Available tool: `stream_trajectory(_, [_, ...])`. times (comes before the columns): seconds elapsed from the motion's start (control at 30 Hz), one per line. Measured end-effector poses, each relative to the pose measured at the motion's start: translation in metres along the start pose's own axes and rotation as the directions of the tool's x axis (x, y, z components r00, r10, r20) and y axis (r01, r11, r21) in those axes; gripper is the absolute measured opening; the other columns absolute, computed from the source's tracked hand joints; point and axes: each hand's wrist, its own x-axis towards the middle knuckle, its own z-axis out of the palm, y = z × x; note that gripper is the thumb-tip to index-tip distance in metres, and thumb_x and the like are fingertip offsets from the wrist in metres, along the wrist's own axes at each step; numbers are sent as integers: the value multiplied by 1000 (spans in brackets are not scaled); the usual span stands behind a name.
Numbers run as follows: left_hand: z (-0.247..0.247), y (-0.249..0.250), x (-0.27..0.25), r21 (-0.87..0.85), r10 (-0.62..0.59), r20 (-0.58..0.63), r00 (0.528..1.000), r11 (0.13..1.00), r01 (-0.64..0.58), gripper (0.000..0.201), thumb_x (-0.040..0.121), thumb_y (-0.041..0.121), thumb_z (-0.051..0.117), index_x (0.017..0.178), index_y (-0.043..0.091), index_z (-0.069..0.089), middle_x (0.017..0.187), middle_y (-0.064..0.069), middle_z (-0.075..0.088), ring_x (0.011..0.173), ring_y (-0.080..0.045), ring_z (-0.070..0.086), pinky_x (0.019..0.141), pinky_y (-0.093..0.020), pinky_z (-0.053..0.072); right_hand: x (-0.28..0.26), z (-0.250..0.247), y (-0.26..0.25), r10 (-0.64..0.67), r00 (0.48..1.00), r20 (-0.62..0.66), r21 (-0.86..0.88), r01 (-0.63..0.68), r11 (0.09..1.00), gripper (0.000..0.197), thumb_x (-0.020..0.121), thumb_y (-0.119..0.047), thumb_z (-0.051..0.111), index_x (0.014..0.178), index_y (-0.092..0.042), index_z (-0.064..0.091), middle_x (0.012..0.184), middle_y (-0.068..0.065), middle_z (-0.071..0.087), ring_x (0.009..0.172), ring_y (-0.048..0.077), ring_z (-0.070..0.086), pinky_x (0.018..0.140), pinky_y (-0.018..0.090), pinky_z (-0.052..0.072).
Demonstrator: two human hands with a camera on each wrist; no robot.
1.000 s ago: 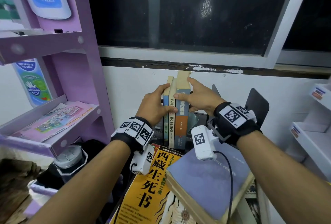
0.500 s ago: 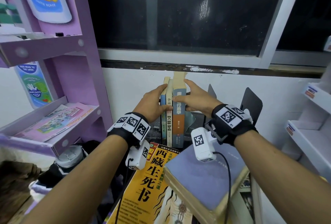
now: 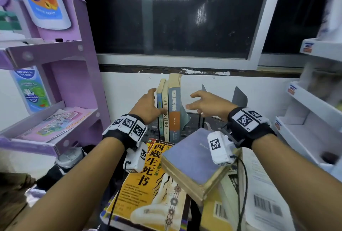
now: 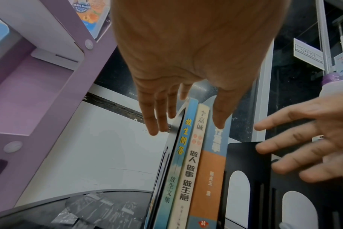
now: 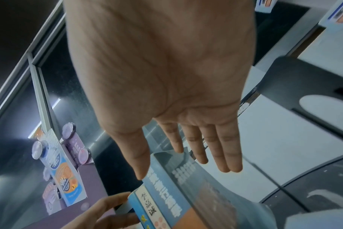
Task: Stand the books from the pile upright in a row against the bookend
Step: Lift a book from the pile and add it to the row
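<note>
Three books stand upright by the wall: a thin blue one, a cream one and a thick blue-and-orange one. A black bookend stands against their left side. My left hand lies with straight fingers along that side, and its thumb rests across the spines. My right hand hovers open just right of the row, touching nothing. The pile lies in front: a lavender book on a yellow book.
More black bookends stand right of the row. A purple shelf unit is close on the left and white shelves are on the right. Behind is a white wall under a dark window. More books lie under the pile.
My right hand has let go of the thick book's top and drawn away to the right, fingers spread. My left hand stays against the row.
</note>
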Motion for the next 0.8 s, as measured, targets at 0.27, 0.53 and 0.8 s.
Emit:
stream_trajectory(0.27, [5,18,-40,55,-42,177,983,998,33,74,90,37,63,148,15,22,142,-13,47,117,-28,53,85,-31,43,-51,-9,27,108,994,26,-188,-101,977,64,89,-46,64,143,-19,42,142,3,48,121,21,51,104,34,41])
stream_trajectory(0.53, [27,52,-60,136,-67,409,910,991,12,56,95,39,54,141,16,34,140,-6,47,123,-26,47,99,-30,36,-69,-8,48,163,985,52,-272,-143,952,69,88,-50,62,144,-14,40,147,5,44,132,23,44,110,37,36])
stream_trajectory(0.8, [47,64,-70,204,-168,526,834,977,68,56,95,41,53,140,10,42,141,-9,46,110,-21,46,87,-25,35,-74,-7,59,202,972,125,-352,-147,924,76,90,-52,59,147,-9,34,156,3,32,142,23,33,114,37,28])
